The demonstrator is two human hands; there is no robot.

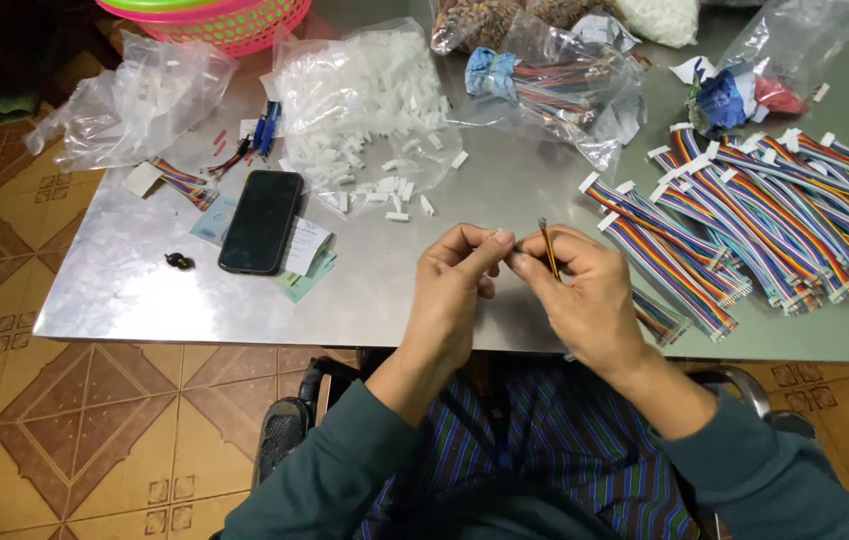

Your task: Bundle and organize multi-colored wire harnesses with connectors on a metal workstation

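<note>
Over the front edge of the grey metal bench [144,290], the left hand [454,290] pinches a small white plastic connector [502,237] between thumb and forefinger. The right hand [584,295] holds a thin brown-yellow wire [548,248] upright, its grip narrow, fingertips touching the connector. A heap of rainbow-coloured ribbon cables [764,215] lies to the right, a black smartphone [261,220] to the left.

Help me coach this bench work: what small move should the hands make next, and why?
Probably bring the wire end pinched in the right hand across to the small white piece at the left hand's fingertips. The two hands meet above the metal table, wire and piece almost touching, and the finished rainbow cables all carry white end pieces.
</note>
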